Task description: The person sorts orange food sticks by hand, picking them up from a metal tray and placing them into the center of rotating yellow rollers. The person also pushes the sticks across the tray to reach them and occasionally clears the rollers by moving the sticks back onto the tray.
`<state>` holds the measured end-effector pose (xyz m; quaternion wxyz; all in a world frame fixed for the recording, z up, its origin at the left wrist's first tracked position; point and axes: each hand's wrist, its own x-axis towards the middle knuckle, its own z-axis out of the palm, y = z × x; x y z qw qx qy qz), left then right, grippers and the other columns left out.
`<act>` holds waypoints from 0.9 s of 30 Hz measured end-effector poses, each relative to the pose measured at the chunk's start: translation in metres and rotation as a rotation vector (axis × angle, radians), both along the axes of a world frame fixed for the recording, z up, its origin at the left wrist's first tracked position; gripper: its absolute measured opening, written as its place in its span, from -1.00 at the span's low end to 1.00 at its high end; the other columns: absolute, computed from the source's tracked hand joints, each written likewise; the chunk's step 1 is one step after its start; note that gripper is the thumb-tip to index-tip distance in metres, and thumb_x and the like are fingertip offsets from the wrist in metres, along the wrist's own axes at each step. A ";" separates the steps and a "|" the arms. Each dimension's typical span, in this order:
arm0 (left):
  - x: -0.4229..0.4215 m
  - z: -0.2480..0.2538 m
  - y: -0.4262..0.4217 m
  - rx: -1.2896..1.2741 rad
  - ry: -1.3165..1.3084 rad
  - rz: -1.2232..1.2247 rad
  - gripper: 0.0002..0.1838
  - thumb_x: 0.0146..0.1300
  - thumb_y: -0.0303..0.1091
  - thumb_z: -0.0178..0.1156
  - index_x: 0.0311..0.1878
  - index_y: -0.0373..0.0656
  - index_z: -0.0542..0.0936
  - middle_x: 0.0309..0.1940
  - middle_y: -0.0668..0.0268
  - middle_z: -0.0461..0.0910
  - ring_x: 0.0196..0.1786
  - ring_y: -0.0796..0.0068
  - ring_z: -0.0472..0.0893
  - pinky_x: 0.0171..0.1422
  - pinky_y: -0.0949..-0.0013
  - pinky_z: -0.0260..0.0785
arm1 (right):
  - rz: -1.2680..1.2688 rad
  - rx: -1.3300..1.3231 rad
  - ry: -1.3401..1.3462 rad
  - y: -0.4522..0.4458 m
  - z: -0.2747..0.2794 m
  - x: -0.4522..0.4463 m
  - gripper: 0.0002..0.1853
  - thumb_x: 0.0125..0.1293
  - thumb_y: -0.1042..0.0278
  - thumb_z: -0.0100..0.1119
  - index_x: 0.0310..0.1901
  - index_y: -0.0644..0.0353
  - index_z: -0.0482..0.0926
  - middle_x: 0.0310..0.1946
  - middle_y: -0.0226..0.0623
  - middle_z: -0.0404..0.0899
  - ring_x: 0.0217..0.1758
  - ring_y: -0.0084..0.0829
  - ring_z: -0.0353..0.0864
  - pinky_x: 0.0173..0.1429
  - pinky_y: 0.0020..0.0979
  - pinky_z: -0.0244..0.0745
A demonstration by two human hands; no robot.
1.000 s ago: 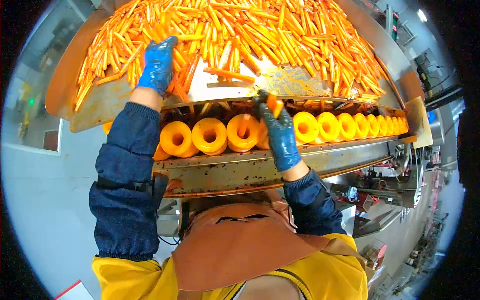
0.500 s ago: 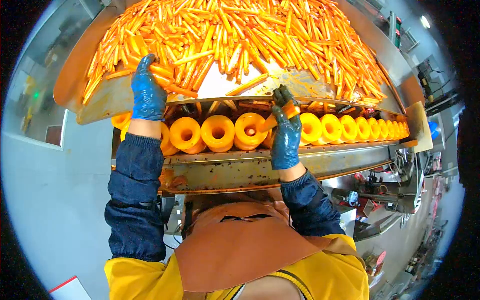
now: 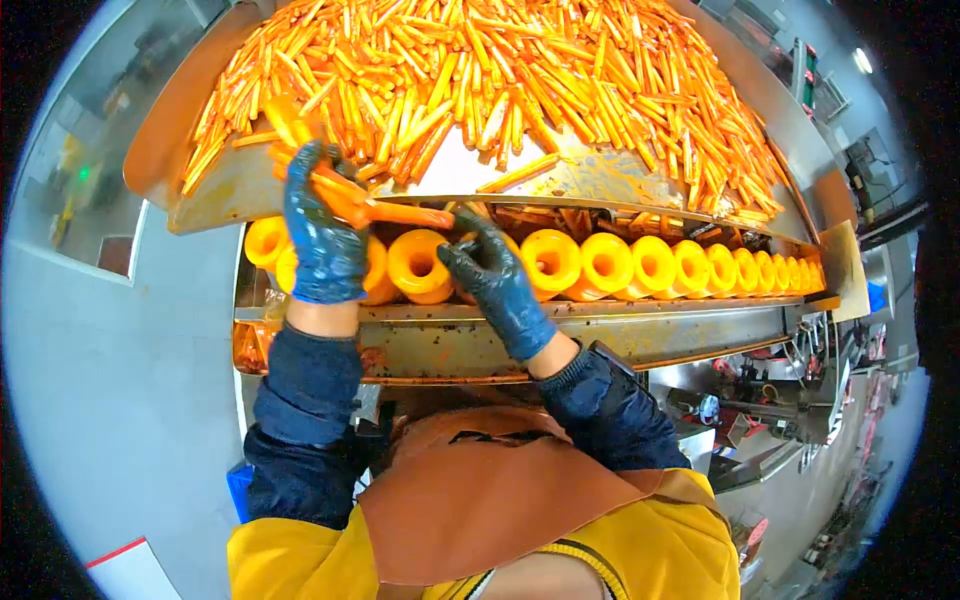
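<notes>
Blue-gloved, my left hand (image 3: 325, 235) is closed around several orange sticks (image 3: 340, 195), above the left end of a row of orange ring-mouthed cups (image 3: 420, 266). One stick points right from that bunch, its tip close to the fingers of my right hand (image 3: 495, 280). The right hand, in a dark wet glove, has thumb and fingers apart over the cups; I see nothing held in it. Behind both hands a large heap of orange sticks (image 3: 450, 80) lies on a metal tray (image 3: 590, 178).
A metal trough (image 3: 600, 337) runs along the front of the cups. An upright board (image 3: 843, 270) stands at the row's right end. Machinery (image 3: 770, 400) is at the right, and a brown apron (image 3: 500, 510) covers my front.
My left hand has come down and right with its sticks. The stick that was in my right hand is gone from it, and that hand has moved left toward the bunch.
</notes>
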<state>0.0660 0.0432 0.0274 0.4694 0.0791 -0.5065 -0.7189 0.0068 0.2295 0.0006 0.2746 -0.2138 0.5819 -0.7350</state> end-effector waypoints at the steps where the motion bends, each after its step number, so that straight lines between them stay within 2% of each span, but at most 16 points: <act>1: 0.002 0.002 0.021 -0.071 0.038 -0.007 -0.61 0.20 -0.16 0.18 0.07 -0.04 0.44 -0.14 0.34 0.49 -0.20 0.47 0.51 -0.18 0.40 0.45 | 0.095 -0.078 -0.303 -0.001 0.003 0.005 -0.71 0.23 0.27 0.26 -0.05 0.16 0.52 -0.38 -0.43 0.53 -0.46 -0.59 0.43 -0.37 -0.56 0.37; 2: -0.003 -0.013 0.033 -0.187 -0.063 0.089 -0.64 0.23 -0.44 0.11 0.12 -0.11 0.41 -0.04 0.33 0.45 -0.17 0.50 0.49 -0.10 0.46 0.42 | 0.190 -0.157 -0.605 -0.002 0.005 0.007 -0.74 0.24 0.23 0.24 -0.10 0.13 0.54 -0.43 -0.46 0.52 -0.53 -0.62 0.39 -0.45 -0.57 0.32; 4: 0.002 -0.020 0.043 0.447 -0.025 -0.268 -0.70 0.24 -0.36 0.12 0.05 -0.14 0.46 -0.13 0.35 0.50 -0.21 0.51 0.50 -0.12 0.44 0.41 | 0.063 -0.179 -0.560 -0.007 0.003 0.003 -0.80 0.25 0.19 0.23 -0.19 0.10 0.56 -0.48 -0.48 0.50 -0.57 -0.63 0.36 -0.49 -0.58 0.27; 5: 0.005 -0.031 0.046 0.448 -0.026 -0.261 -0.70 0.24 -0.36 0.12 0.05 -0.14 0.46 -0.13 0.35 0.50 -0.21 0.51 0.50 -0.12 0.44 0.41 | -0.069 -0.199 -0.519 -0.009 0.001 0.001 -0.82 0.26 0.16 0.22 -0.28 0.07 0.57 -0.54 -0.50 0.48 -0.61 -0.65 0.33 -0.52 -0.59 0.22; 7: 0.010 -0.026 0.057 -0.184 -0.285 0.290 -0.76 0.22 -0.29 0.13 -0.08 -0.15 0.51 -0.28 0.36 0.53 -0.28 0.54 0.51 -0.16 0.45 0.39 | -0.129 -0.140 -0.133 -0.001 0.007 -0.014 -0.76 0.21 0.13 0.26 -0.42 0.13 0.55 -0.56 -0.45 0.52 -0.53 -0.52 0.46 -0.44 -0.44 0.36; 8: 0.019 -0.004 0.062 0.384 -0.145 0.072 -0.81 0.18 -0.26 0.16 -0.19 -0.13 0.54 -0.39 0.37 0.52 -0.31 0.57 0.51 -0.19 0.48 0.38 | -0.185 -0.104 0.091 0.002 0.010 -0.021 -0.73 0.19 0.11 0.26 -0.40 0.16 0.55 -0.54 -0.38 0.55 -0.49 -0.43 0.53 -0.39 -0.38 0.42; 9: 0.027 -0.003 0.054 0.416 -0.188 0.015 -0.82 0.17 -0.27 0.17 -0.21 -0.13 0.54 -0.41 0.38 0.51 -0.33 0.57 0.51 -0.21 0.50 0.37 | -0.181 -0.105 0.090 0.007 0.010 -0.029 -0.73 0.19 0.11 0.26 -0.40 0.16 0.55 -0.54 -0.38 0.55 -0.49 -0.43 0.53 -0.39 -0.38 0.42; 11: 0.042 -0.005 0.040 0.446 -0.229 -0.038 -0.82 0.15 -0.28 0.18 -0.23 -0.13 0.53 -0.43 0.39 0.51 -0.35 0.57 0.51 -0.22 0.51 0.37 | 0.114 0.525 0.638 0.014 0.007 -0.040 -0.67 0.16 0.07 0.27 -0.25 0.20 0.59 -0.39 -0.18 0.60 -0.30 -0.21 0.61 -0.22 -0.29 0.51; 14: 0.056 -0.009 0.038 0.267 -0.433 -0.204 -0.80 0.14 -0.28 0.19 -0.21 -0.15 0.54 -0.42 0.41 0.51 -0.37 0.59 0.50 -0.25 0.51 0.35 | 0.091 0.655 1.009 0.017 0.010 -0.029 -0.63 0.19 0.12 0.26 -0.04 0.13 0.55 -0.27 -0.09 0.58 -0.31 -0.39 0.55 -0.17 -0.37 0.47; 15: 0.057 -0.009 0.045 0.247 -0.481 -0.225 -0.78 0.15 -0.28 0.19 -0.18 -0.17 0.55 -0.40 0.39 0.54 -0.33 0.54 0.53 -0.18 0.49 0.37 | -0.026 0.565 1.039 0.012 0.012 -0.025 -0.57 0.16 0.11 0.29 0.02 0.11 0.53 -0.22 -0.09 0.55 -0.25 -0.26 0.55 -0.16 -0.36 0.47; 16: 0.059 -0.009 0.049 0.230 -0.529 -0.247 -0.75 0.15 -0.27 0.18 -0.15 -0.19 0.57 -0.39 0.37 0.57 -0.30 0.49 0.55 -0.12 0.46 0.39 | -0.024 0.562 1.038 0.004 0.013 -0.023 -0.57 0.16 0.11 0.29 0.02 0.11 0.53 -0.22 -0.09 0.55 -0.25 -0.26 0.55 -0.16 -0.36 0.47; 18: 0.066 -0.008 0.055 0.245 -0.667 -0.374 -0.72 0.12 -0.27 0.22 -0.12 -0.18 0.56 -0.34 0.38 0.58 -0.26 0.52 0.55 -0.16 0.48 0.40 | 0.204 0.164 0.559 -0.007 0.015 -0.020 -0.59 0.18 0.10 0.27 -0.05 0.22 0.54 -0.29 -0.16 0.62 -0.26 -0.33 0.61 -0.17 -0.33 0.49; 20: 0.067 -0.011 0.064 0.070 -0.805 -0.702 -0.70 0.11 -0.29 0.24 -0.09 -0.18 0.56 -0.30 0.39 0.59 -0.24 0.54 0.55 -0.21 0.51 0.40 | 0.403 0.203 0.486 -0.004 0.018 -0.022 -0.62 0.19 0.14 0.28 -0.09 0.26 0.57 -0.30 -0.25 0.63 -0.29 -0.50 0.56 -0.18 -0.40 0.48; 24: 0.080 -0.025 0.062 0.241 -0.792 -0.697 -0.65 0.12 -0.32 0.23 0.00 -0.19 0.55 -0.25 0.36 0.60 -0.22 0.56 0.56 -0.18 0.50 0.42 | 0.142 0.076 0.026 -0.010 -0.003 -0.018 -0.81 0.26 0.29 0.22 -0.24 0.24 0.63 -0.37 -0.37 0.65 -0.32 -0.57 0.57 -0.23 -0.46 0.48; 26: 0.091 -0.020 0.058 0.181 -0.777 -0.697 -0.61 0.12 -0.33 0.23 0.04 -0.20 0.53 -0.22 0.33 0.60 -0.21 0.55 0.56 -0.13 0.49 0.43 | -0.066 -0.116 -0.010 -0.009 0.004 -0.027 -0.82 0.26 0.32 0.23 -0.22 0.26 0.62 -0.35 -0.36 0.65 -0.32 -0.57 0.57 -0.23 -0.44 0.49; 27: 0.094 -0.018 0.054 0.100 -0.831 -0.673 -0.60 0.12 -0.33 0.23 0.04 -0.22 0.52 -0.21 0.32 0.60 -0.20 0.52 0.57 -0.11 0.47 0.44 | -0.149 -0.021 0.014 -0.004 0.016 -0.029 -0.81 0.22 0.34 0.26 -0.23 0.28 0.61 -0.36 -0.31 0.65 -0.32 -0.54 0.58 -0.21 -0.46 0.51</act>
